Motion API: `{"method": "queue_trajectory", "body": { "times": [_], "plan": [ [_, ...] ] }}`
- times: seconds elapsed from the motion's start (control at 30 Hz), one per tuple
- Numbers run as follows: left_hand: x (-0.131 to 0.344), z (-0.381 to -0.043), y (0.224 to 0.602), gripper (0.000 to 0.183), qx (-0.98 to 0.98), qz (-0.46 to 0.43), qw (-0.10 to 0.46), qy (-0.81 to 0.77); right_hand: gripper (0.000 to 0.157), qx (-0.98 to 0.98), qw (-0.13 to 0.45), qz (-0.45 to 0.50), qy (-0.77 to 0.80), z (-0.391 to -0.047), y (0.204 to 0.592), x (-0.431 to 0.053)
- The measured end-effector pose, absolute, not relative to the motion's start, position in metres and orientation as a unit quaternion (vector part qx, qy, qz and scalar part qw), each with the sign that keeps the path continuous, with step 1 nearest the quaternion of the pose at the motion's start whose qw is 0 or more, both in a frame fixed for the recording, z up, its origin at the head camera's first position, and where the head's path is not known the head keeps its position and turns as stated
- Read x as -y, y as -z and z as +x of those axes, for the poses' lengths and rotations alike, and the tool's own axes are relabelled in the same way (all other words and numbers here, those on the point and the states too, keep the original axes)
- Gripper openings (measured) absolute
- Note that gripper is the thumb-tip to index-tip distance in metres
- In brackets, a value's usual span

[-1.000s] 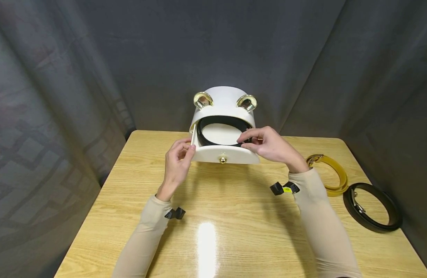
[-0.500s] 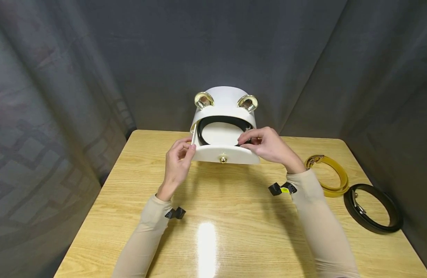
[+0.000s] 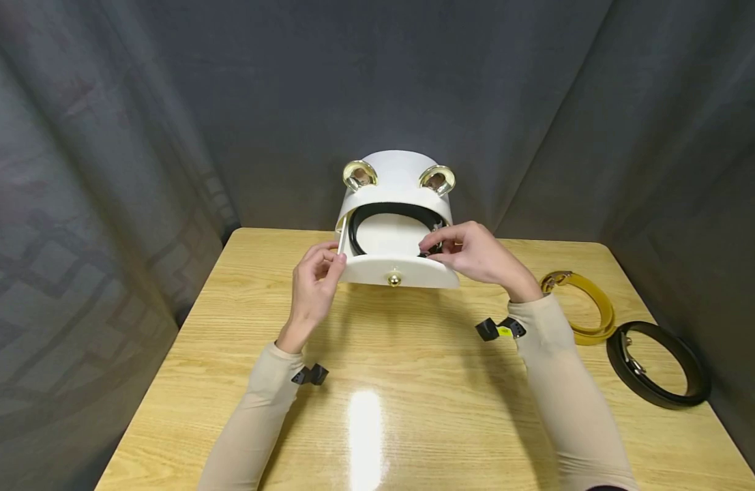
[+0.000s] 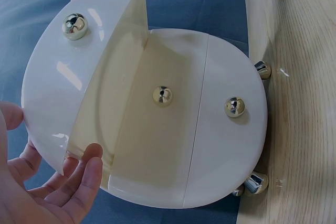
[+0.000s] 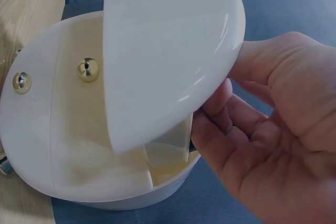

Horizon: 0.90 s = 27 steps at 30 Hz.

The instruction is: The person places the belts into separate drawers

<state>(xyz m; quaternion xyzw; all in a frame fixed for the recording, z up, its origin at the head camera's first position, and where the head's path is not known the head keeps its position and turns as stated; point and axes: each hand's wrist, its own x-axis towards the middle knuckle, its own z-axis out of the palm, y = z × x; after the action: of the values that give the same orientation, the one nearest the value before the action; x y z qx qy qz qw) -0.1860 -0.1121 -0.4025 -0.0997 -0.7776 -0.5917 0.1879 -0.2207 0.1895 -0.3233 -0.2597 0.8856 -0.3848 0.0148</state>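
Note:
A white round-fronted box [image 3: 398, 160] with two gold ear-like rings stands at the table's back, its upper drawer [image 3: 365, 271] pulled out. Inside the drawer lies a coiled black belt [image 3: 394, 209], a metal buckle at its right end. My left hand [image 3: 314, 286] grips the drawer's left side; in the left wrist view the thumb is at the edge of the drawer front [image 4: 52, 93], fingers behind it. Over the right side, my right hand [image 3: 478, 256] reaches in and pinches the belt near the buckle. In the right wrist view its fingertips are partly hidden behind the drawer front [image 5: 173, 61].
On the right of the wooden table [image 3: 279, 436] lie a coiled yellow belt [image 3: 601, 300] and a coiled dark belt [image 3: 690, 368] with a buckle. Below the drawer the box has more fronts with gold knobs [image 4: 163, 96]. Grey curtains [image 3: 475, 82] hang behind and at both sides.
The belt's near strand has sunk lower behind the drawer front, and more of the buckle shows. My right hand has shifted only slightly; my left hand stays on the drawer.

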Motion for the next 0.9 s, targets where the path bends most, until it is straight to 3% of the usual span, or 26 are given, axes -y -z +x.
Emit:
{"method": "queue_trajectory", "body": {
  "times": [0.9],
  "plan": [
    [0.1133,-0.187,0.4057,0.028,0.813,-0.116,0.239,0.518,0.022,-0.854,-0.015,-0.2,0.481,-0.2122,0.3317,-0.198]
  ]
}}
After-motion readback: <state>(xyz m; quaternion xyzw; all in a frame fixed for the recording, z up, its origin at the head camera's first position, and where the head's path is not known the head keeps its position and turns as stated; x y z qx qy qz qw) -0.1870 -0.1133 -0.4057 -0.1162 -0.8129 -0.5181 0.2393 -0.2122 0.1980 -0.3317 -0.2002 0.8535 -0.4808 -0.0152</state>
